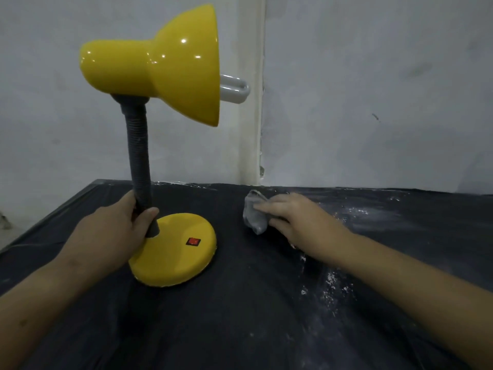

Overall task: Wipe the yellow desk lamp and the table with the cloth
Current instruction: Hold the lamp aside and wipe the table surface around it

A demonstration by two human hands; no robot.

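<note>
There's the left hand (114,225), bare, and the right hand (301,222) bare too. The left forearm (53,289) and right forearm (400,276) are uncovered right back to the frame edge. The fingers (266,208) look short and rounded, soft with blur. A couple of small dark marks on the left forearm

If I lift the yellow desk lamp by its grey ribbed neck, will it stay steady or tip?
Probably top-heavy: the big glossy yellow shade sits high above the round yellow base, so it may tip. The grey ribbed neck, gripped low by the left hand, likely flexes. The protruding white bulb looks fragile.
</note>
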